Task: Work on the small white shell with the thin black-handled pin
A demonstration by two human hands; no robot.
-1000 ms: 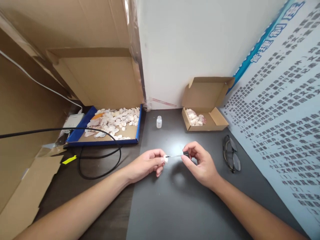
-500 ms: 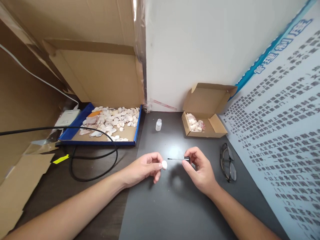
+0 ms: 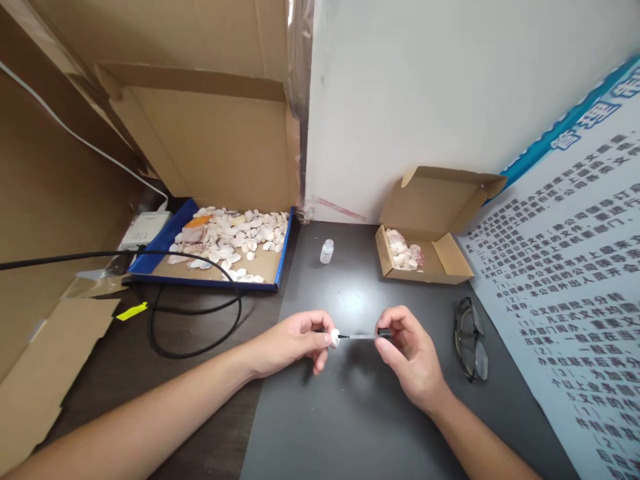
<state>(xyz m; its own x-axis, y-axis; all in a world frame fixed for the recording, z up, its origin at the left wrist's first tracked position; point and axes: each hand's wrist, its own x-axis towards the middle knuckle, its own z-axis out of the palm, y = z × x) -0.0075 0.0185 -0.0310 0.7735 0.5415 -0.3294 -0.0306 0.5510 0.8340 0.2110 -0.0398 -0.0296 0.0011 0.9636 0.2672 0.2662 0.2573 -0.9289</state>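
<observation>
My left hand [image 3: 300, 343] pinches a small white shell [image 3: 335, 338] between thumb and fingers just above the dark mat [image 3: 350, 413]. My right hand [image 3: 413, 353] holds the black cap of a thin brush [image 3: 365, 336], and the brush tip touches the shell. Behind my hands a small clear bottle [image 3: 327, 251] stands upright and uncapped on the mat.
A blue-rimmed cardboard tray [image 3: 280, 260] with several pale shells lies at the back left. A small open cardboard box [image 3: 453, 257] with several shells sits at the back right. Dark glasses [image 3: 470, 340] lie right of my right hand. A black cable [image 3: 200, 347] loops on the left.
Half a second ago the brush tip was apart from the shell; now it touches it again. The camera view has shifted slightly left.
</observation>
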